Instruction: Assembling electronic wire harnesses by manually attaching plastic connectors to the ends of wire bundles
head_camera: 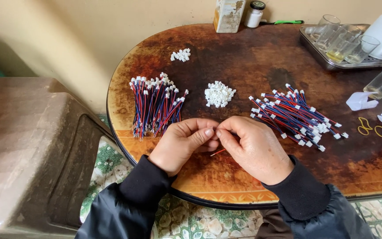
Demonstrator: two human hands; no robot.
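both hands, left hand [183, 144] and right hand [250, 148], pinch together on a thin red wire [218, 152], best kept steady, the heap of small white plastic connectors [219, 94] just beyond them.

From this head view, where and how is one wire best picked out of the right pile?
Probably by its white connector at the near right edge of the right pile, coming in from the right hand side. There the wire ends fan out and stick clear of the heap, while the middles cross and overlap. A fingertip pinch on that small plug, pulled along the wire, looks least likely to snag.
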